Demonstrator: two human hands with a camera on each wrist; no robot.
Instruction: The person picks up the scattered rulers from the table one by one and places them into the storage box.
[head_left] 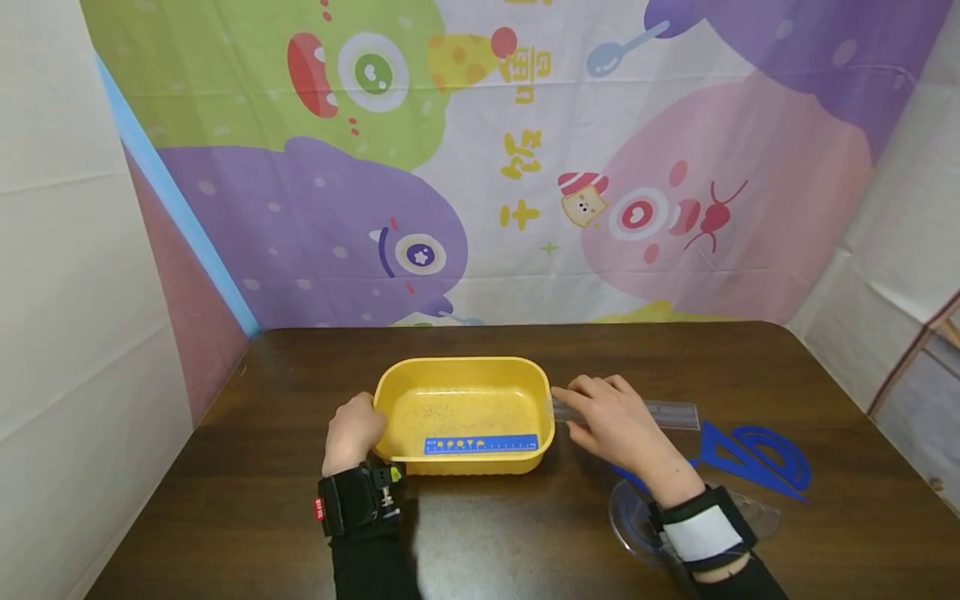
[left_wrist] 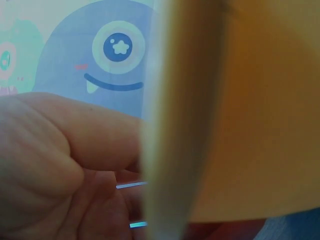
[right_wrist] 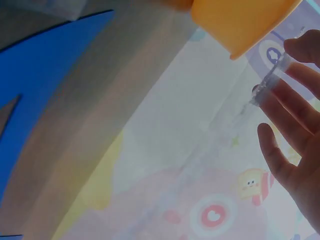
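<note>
A yellow plastic basin [head_left: 463, 468] stands on the table, and a blue ruler [head_left: 480, 444] lies inside along its front side. My left hand [head_left: 354, 429] grips the basin's left end; the left wrist view shows the thumb against the yellow wall [left_wrist: 260, 100], with other fingertips hidden behind it. At the basin's right end my right hand [head_left: 617, 421] holds a clear ruler [head_left: 673, 414], which reaches the rim on one side and sticks out past the hand on the other. In the right wrist view the clear ruler [right_wrist: 270, 82] sits between thumb and fingers.
Right of the right hand lie a blue set square [head_left: 723, 458] and a blue protractor [head_left: 791, 454]. A clear round-edged piece [head_left: 626, 521] lies partly under the right wrist, with another clear piece [head_left: 761, 515] beside it. A cartoon-printed cloth [head_left: 517, 275] hangs behind the table.
</note>
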